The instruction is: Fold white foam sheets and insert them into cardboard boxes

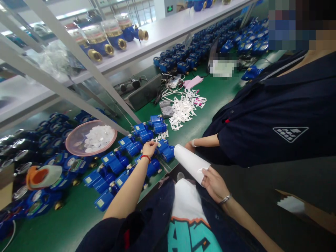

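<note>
While clamping near end of curled sheet (191, 161) in right hand (215, 184), just off bench (193, 128), with left hand (149, 149) pinched nearly closed at meters (166, 151) (cannot tell if on anything), expect light, bendy, likely slick, crease-prone handling, best by edges.

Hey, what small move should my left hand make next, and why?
Probably bring your left hand to the blue unit beside it and press the small white piece on there: that hand seems to pinch the piece close by the unit, while your right hand holds the curled white sheet off to the side.
</note>
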{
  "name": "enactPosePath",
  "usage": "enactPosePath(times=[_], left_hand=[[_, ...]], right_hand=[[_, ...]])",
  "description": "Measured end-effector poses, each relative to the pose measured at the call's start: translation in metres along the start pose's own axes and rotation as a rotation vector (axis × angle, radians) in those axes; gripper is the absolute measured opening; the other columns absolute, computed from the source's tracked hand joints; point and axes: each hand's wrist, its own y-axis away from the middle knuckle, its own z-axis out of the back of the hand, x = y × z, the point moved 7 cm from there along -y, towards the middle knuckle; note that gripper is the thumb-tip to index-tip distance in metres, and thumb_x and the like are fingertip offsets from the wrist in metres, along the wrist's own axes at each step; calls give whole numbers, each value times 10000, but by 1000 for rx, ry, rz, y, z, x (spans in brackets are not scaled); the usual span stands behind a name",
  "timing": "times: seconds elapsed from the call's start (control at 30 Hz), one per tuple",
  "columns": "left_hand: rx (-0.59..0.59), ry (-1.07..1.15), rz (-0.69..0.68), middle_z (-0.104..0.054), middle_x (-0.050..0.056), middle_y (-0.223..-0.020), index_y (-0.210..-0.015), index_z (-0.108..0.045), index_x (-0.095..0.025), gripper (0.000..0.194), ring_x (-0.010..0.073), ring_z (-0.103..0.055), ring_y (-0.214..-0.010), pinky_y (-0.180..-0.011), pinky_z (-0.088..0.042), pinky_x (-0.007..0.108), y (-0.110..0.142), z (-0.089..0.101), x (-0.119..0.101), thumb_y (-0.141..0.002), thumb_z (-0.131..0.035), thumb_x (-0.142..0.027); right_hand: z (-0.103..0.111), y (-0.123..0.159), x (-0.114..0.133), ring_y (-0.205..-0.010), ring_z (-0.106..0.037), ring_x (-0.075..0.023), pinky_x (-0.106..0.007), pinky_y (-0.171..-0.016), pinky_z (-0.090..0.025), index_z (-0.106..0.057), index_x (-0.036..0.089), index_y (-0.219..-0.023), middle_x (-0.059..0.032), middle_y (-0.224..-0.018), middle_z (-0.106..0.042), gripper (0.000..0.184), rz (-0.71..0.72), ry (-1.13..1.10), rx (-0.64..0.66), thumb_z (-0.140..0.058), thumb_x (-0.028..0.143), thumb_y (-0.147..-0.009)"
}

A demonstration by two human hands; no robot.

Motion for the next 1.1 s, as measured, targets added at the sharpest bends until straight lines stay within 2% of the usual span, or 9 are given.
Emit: enactPosePath(times=[0.13, 0.47, 0.7, 0.87, 0.97, 1.1], left_hand=[[18, -115, 6, -658, 25, -670, -691, -687, -164, 233, 164, -573, -648, -621, -397, 258, 1, -11, 4, -686, -609, -383], [-47, -276, -42, -670, 69, -889, -722, -693, -184, 203, 212, -591, -828, -731, -420, 287, 2, -14, 0, -715, -611, -369], [-76, -307, -112, -629, 74, -915, -672, -667, -196, 176, 226, -571, -888, -820, -430, 331, 4, -15, -5, -715, -627, -362], [-99, -289, -160, -575, 62, -855, -636, -593, -185, 125, 221, -544, -900, -874, -417, 363, 6, -19, -8, -695, -651, -279], [-157, -245, -149, -534, 46, -870, -752, -554, -169, 145, 192, -541, -862, -857, -432, 361, 2, -15, -7, -675, -666, -219], [-271, -160, -141, -509, 74, -982, -1021, -463, -138, 334, 158, -550, -816, -817, -452, 346, 2, 3, -17, -714, -595, -134]], right_hand=[[6, -1, 3, -956, -632, -223, -336, -764, -554, -567, 191, -944, -42, -915, -686, 279, 0, -16, 9, -653, 176, -679], [7, -3, 5, -1005, -609, -223, -333, -798, -549, -571, 202, -904, -32, -923, -682, 252, -23, -51, 43, -659, 170, -670], [7, -5, 7, -1001, -613, -236, -366, -802, -544, -578, 195, -921, -46, -912, -688, 275, -24, -25, 38, -663, 186, -659], [7, -6, 6, -965, -629, -238, -380, -777, -548, -585, 181, -917, -59, -932, -689, 248, -33, -28, 48, -659, 196, -680], [6, -6, 5, -952, -635, -235, -377, -762, -548, -584, 184, -942, -63, -948, -688, 245, -50, -36, 62, -646, 189, -705], [1, -6, 6, -891, -653, -228, -374, -742, -542, -575, 185, -928, -66, -932, -693, 204, -86, -67, 60, -625, 172, -731]])
